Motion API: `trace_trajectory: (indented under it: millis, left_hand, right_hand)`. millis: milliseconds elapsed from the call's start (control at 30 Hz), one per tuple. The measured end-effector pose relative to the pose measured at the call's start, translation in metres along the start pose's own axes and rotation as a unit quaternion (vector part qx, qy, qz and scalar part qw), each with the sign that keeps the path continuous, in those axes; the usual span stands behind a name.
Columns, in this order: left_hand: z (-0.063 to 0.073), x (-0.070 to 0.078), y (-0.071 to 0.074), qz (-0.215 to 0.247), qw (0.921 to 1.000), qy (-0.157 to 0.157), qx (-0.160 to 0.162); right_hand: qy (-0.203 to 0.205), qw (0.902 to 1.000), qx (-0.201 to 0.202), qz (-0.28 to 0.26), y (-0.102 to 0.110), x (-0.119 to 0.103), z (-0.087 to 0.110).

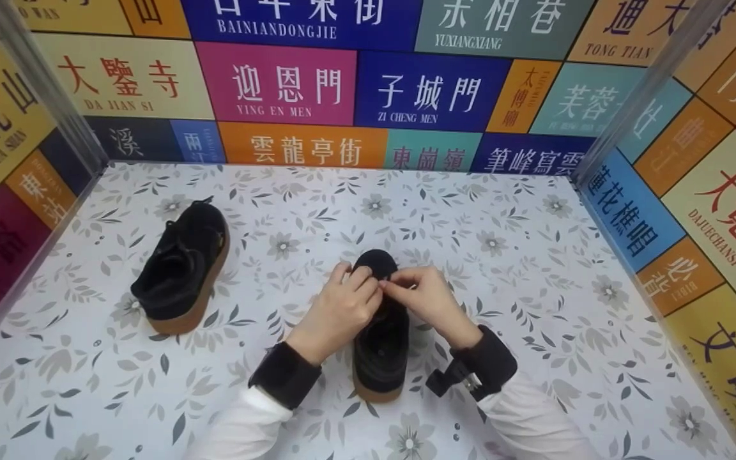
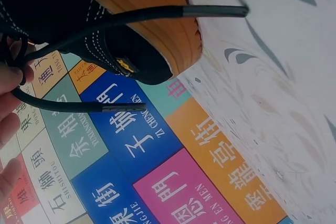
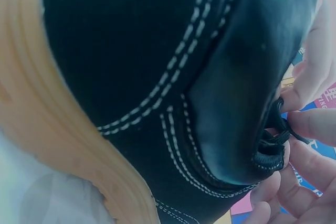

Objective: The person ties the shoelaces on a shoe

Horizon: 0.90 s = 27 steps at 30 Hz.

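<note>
A black shoe [image 1: 381, 377] with a tan sole stands on the floral surface, its toe pointing away from me. Over its lacing my left hand [image 1: 339, 310] and right hand [image 1: 429, 300] meet at the fingertips, each pinching the black shoelace [image 3: 275, 137]. In the left wrist view two ends of the shoelace [image 2: 63, 107] stick out from the left fingertips, both with dark tips. Part of the lacing is hidden under my hands in the head view. White stitching runs along the shoe's side in the right wrist view.
A second black shoe [image 1: 183, 268] with a tan sole stands to the left, its laces tied near the tongue. Walls of coloured panels with Chinese lettering [image 1: 278, 83] enclose the back and both sides. A dark camera band [image 1: 486, 361] circles the right wrist.
</note>
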<state>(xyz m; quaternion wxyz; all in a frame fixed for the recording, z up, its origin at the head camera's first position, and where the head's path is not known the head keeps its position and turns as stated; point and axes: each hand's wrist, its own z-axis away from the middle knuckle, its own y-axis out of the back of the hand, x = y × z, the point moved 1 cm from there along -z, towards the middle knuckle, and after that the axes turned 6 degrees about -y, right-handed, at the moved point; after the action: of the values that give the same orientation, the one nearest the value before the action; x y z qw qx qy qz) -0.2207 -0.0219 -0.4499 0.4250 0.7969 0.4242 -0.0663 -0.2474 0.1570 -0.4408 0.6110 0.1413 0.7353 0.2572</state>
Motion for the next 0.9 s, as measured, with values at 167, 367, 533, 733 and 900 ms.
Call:
trace_trajectory:
  millis: [167,367,533,733,900]
  left_hand:
    - [-0.001,0.001,0.000,0.000,1.0000,0.005,-0.001]
    - [-0.002,0.002,0.000,0.000,0.9999,0.008,-0.015]
    - [-0.003,0.003,0.001,-0.002,0.9997,0.014,-0.020]
    - [-0.004,0.005,0.001,-0.002,0.9997,0.018,-0.019]
    - [-0.002,0.003,0.001,0.051,0.9974,0.049,0.006]
  right_hand:
    - [0.009,0.9998,-0.019,-0.003,0.002,0.001,0.000]
    - [0.043,0.9968,-0.068,-0.002,0.007,0.003,0.003]
    - [0.083,0.9945,-0.056,0.030,0.005,0.002,0.008]
    - [0.132,0.9872,0.010,0.089,0.000,-0.002,0.013]
    - [0.143,0.9835,0.032,0.107,-0.002,-0.003,0.016]
